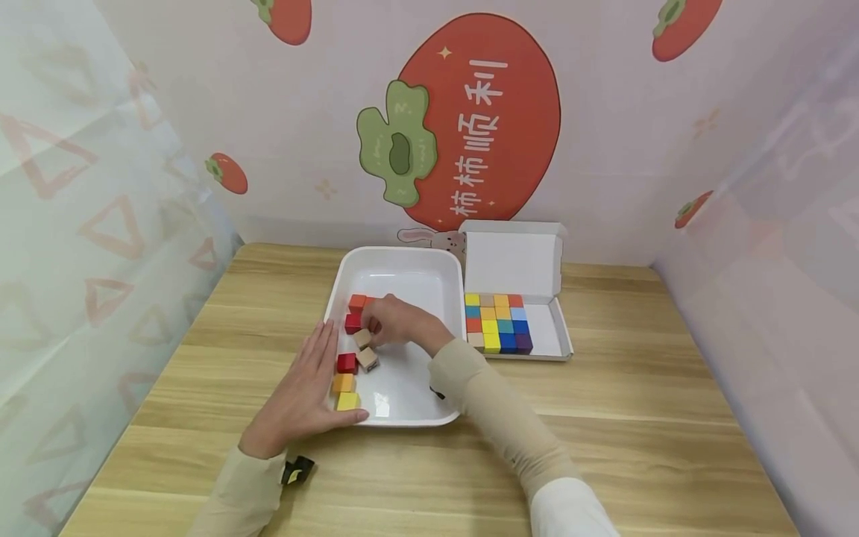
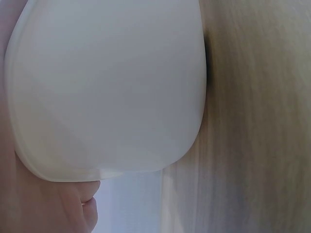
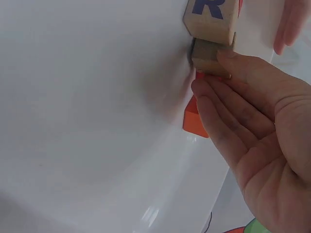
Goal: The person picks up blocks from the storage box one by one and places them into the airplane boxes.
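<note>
Inside the glossy white rectangular tray point(image 1: 406, 380), near its left side, we see the right hand point(image 1: 403, 322) — its grip pinching a plain tan wooden cube point(image 3: 206, 57) next to a tan wooden cube lettered R point(image 3: 209, 22). The left hand point(image 1: 305, 391) has a released grip, straight fingers along the tray's left rim.

Biggest thing I can read in front of me is 柿柿顺利, white characters point(image 1: 478, 133) on the large orange-red persimmon point(image 1: 520, 112) printed on the backdrop point(image 1: 604, 142). It's turned sideways, so I gotta read it bottom to top. My right wrist cam also catches a capital R in bluish purple on a bare wooden block point(image 3: 211, 24), with the letter's top cut off by the frame edge. On my head cam, a wooden cube point(image 1: 367, 359) in the white tray point(image 1: 416, 358) has a dark mark, way too small to make out.
</note>
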The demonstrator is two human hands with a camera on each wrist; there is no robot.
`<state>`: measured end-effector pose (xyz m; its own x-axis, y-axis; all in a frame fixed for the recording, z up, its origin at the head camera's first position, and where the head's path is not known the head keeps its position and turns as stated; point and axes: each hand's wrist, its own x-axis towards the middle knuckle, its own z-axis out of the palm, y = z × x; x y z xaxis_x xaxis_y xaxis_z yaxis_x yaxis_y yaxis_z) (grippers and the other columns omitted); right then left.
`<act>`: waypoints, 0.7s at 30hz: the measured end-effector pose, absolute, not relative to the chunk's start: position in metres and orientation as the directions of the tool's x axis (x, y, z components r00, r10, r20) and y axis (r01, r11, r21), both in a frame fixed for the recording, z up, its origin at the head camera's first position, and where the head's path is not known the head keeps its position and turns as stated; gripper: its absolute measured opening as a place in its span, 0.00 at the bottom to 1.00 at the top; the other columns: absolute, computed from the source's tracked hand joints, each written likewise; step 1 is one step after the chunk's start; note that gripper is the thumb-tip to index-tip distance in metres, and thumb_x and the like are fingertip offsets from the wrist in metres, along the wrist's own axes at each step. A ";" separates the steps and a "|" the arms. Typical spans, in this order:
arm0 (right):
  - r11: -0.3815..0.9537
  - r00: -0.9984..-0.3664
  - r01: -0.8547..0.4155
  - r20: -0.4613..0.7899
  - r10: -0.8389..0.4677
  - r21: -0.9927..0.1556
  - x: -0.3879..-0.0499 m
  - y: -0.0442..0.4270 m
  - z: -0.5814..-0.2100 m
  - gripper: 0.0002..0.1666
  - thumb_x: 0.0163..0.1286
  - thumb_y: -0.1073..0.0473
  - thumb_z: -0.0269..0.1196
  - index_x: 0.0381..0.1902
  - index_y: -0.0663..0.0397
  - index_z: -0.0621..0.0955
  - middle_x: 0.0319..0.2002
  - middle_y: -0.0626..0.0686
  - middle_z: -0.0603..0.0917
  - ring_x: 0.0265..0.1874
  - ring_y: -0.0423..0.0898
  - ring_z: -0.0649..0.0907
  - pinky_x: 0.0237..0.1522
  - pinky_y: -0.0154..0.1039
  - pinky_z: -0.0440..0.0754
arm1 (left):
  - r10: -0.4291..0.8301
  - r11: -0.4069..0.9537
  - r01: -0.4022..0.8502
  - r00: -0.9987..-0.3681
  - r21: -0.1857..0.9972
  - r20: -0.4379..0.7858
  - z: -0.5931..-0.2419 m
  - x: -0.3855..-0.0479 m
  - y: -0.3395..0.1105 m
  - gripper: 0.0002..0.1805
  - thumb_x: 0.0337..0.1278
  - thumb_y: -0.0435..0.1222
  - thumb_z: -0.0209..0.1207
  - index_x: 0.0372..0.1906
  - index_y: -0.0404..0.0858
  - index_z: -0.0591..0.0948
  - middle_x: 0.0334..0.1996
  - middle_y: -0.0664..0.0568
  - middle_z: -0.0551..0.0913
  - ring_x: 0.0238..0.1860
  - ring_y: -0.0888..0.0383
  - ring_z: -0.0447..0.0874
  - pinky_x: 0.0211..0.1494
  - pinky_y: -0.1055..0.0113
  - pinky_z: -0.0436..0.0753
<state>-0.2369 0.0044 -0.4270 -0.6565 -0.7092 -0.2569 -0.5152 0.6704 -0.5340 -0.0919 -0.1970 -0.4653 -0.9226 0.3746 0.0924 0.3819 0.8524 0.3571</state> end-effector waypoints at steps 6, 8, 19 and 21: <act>0.671 -0.674 -0.501 -0.239 -0.699 -0.547 -0.240 0.016 -0.413 0.19 0.65 0.53 0.77 0.54 0.45 0.89 0.46 0.44 0.89 0.45 0.40 0.85 0.55 0.29 0.87 | 0.368 0.854 0.373 -0.926 0.364 0.086 -0.465 -0.092 -0.197 0.78 0.42 0.74 0.69 0.86 0.34 0.42 0.88 0.39 0.41 0.88 0.39 0.37 0.85 0.32 0.54; 0.664 -0.674 -0.508 -0.226 -0.703 -0.548 -0.241 0.022 -0.407 0.19 0.66 0.54 0.77 0.54 0.47 0.88 0.47 0.46 0.90 0.46 0.41 0.85 0.55 0.31 0.87 | 0.367 0.853 0.371 -0.926 0.366 0.082 -0.465 -0.092 -0.197 0.79 0.41 0.74 0.69 0.86 0.34 0.42 0.88 0.39 0.40 0.88 0.39 0.36 0.85 0.33 0.54; 0.656 -0.707 -0.520 -0.155 -0.690 -0.547 -0.235 0.078 -0.374 0.16 0.68 0.57 0.75 0.53 0.51 0.89 0.47 0.49 0.91 0.46 0.43 0.87 0.54 0.35 0.89 | 0.355 0.862 0.351 -0.933 0.366 0.058 -0.465 -0.092 -0.197 0.78 0.42 0.72 0.70 0.86 0.35 0.42 0.88 0.40 0.39 0.88 0.39 0.36 0.85 0.33 0.53; 0.656 -0.719 -0.517 -0.138 -0.681 -0.550 -0.234 0.093 -0.369 0.16 0.67 0.57 0.76 0.52 0.51 0.89 0.47 0.49 0.91 0.46 0.44 0.88 0.55 0.37 0.89 | 0.357 0.862 0.354 -0.932 0.364 0.060 -0.465 -0.092 -0.197 0.78 0.42 0.72 0.70 0.86 0.35 0.42 0.88 0.40 0.40 0.88 0.39 0.37 0.85 0.33 0.53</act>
<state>-0.2338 0.0932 -0.3690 -0.7189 -0.6813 -0.1380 -0.5166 0.6564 -0.5498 -0.0919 -0.1967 -0.4646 -0.9321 0.3572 0.0598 0.3536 0.8618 0.3637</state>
